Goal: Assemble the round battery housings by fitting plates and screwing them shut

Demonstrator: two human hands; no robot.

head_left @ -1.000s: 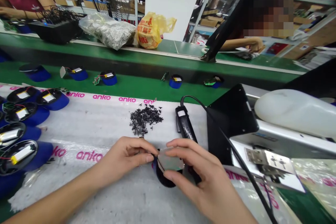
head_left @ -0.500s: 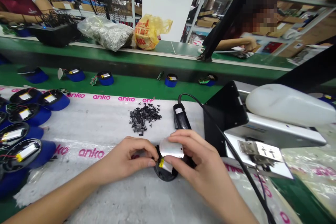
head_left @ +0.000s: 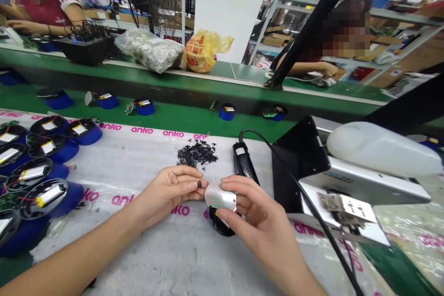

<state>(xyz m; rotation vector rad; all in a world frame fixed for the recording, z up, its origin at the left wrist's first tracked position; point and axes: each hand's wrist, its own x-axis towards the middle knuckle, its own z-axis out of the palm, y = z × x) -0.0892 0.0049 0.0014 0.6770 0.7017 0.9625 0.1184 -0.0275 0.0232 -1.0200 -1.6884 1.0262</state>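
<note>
A thin silvery plate (head_left: pixel 220 197) with small holes is pinched between the thumb and fingers of my right hand (head_left: pixel 258 212). Beneath it sits a round black housing (head_left: pixel 218 227), mostly hidden by the plate and my fingers. My left hand (head_left: pixel 172 190), just left of the plate, has its fingertips closed on a small black plastic piece (head_left: pixel 199 184). Beyond my hands lies a heap of small black plastic pieces (head_left: pixel 197 153) of the same look. A black handheld tool (head_left: pixel 243 163) with a cable rests behind my right hand.
Several blue round housings with batteries (head_left: pixel 58 149) crowd the left side. More blue housings (head_left: pixel 144 107) stand on the green surface behind. On the right are a black panel (head_left: pixel 294 157) and a silver machine (head_left: pixel 374 180). Two people work across the bench.
My left hand has lifted away from the black housing, with the small black piece in its fingertips. The silvery plate has shifted slightly left in my right hand. The whole view has shifted slightly.
</note>
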